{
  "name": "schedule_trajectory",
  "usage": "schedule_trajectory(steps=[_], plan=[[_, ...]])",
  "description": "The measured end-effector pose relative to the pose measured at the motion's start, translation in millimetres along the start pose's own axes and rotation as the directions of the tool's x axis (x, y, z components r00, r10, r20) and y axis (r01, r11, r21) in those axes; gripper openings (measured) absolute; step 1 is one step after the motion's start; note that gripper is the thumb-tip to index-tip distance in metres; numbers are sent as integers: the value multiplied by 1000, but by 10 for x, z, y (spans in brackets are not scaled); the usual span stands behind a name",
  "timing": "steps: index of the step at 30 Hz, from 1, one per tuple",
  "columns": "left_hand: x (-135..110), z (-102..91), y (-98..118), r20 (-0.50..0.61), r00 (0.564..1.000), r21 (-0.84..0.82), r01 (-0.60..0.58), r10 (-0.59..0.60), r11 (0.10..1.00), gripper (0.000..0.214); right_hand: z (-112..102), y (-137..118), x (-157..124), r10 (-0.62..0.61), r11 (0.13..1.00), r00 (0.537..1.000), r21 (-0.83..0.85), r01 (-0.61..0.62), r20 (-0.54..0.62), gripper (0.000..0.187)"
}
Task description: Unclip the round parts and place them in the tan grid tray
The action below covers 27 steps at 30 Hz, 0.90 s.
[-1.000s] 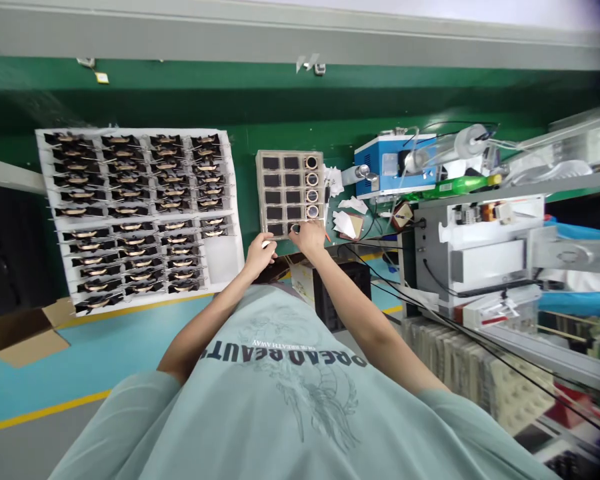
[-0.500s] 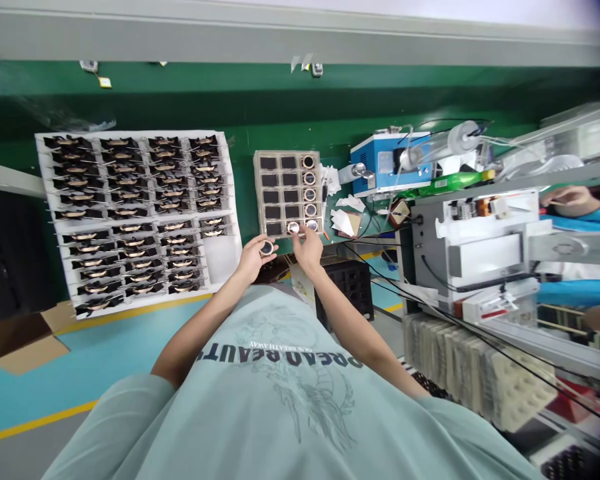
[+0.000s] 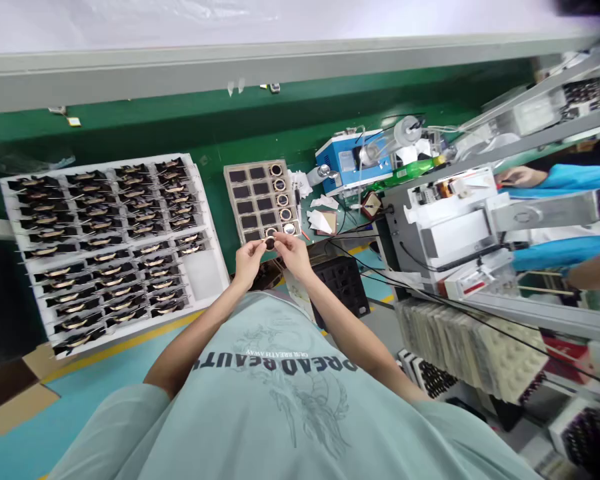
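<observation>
Both my hands meet in front of a beige compartment tray (image 3: 253,164). Between their fingertips is a round watch case (image 3: 270,244) with a gold-coloured rim and dark face. My left hand (image 3: 249,264) pinches its left side, and my right hand (image 3: 293,257) grips it from the right. Just beyond my fingers, another gold-rimmed round piece (image 3: 271,232) lies at the tray's near end. Gold-rimmed rings (image 3: 283,200) fill the tray's right column; dark rectangles (image 3: 264,205) lie in the other two columns.
To the left is a large white tray (image 3: 203,273) of strapped watches in rows. A blue machine (image 3: 336,163), a green bottle (image 3: 405,173) and crumpled white paper (image 3: 319,221) are to the right. A grey machine (image 3: 405,233) and a co-worker's blue sleeve (image 3: 575,179) lie farther right.
My right hand has left the round piece in the tray and joined my left hand on the watch case. The whole view has shifted and tilted slightly.
</observation>
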State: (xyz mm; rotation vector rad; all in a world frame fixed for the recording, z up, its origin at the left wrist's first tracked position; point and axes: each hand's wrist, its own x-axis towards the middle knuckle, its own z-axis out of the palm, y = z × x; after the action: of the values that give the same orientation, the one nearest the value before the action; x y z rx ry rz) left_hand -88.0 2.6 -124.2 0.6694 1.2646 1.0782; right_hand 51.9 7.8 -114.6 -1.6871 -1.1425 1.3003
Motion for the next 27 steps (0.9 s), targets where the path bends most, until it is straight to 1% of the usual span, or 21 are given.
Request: schedule_trajectory(steps=[2,4,6,8,10,12,14,17,18,20,23,27], plan=[[27,32,3,-2,1000,-45,17,-17,999,25,-27,-24,-14,-73,996,997,-59,71,-27,49],[61,58,12,-14,999,-95,40,-41,995,25,3,-49,-47,-131,986,991,-108,127,-29,53],[97,64,22,-14,997,-121,78,-80,990,23,43,-62,-62,-167,977,986,-141,161,-30,53],[125,43,26,-7,992,-121,127,-128,985,22,55,-59,-20,-173,972,985,-164,167,-24,51],[140,5,15,-3,984,-107,179,-180,978,23,31,-39,99,-158,967,987,-203,153,-10,46],[150,-25,-20,2,975,-101,223,-224,970,24,-1,1,287,-141,954,990,-268,136,1,40],[182,-21,-81,14,969,-100,246,-246,964,23,2,70,494,-96,942,994,-318,107,51,34],[323,57,-200,-20,967,-78,252,-254,965,14,105,234,716,12,953,984,-300,42,178,31],[394,91,-238,-48,965,-68,254,-258,965,12,152,295,751,39,960,981,-278,16,192,32],[540,148,-303,-97,959,-59,260,-265,964,13,236,406,775,63,973,983,-230,-23,170,36],[693,169,-358,-124,956,-62,260,-266,964,17,291,504,747,34,986,990,-169,-10,136,44],[724,107,-389,-162,946,-88,269,-280,959,25,303,523,655,-74,980,990,-174,94,117,49]])
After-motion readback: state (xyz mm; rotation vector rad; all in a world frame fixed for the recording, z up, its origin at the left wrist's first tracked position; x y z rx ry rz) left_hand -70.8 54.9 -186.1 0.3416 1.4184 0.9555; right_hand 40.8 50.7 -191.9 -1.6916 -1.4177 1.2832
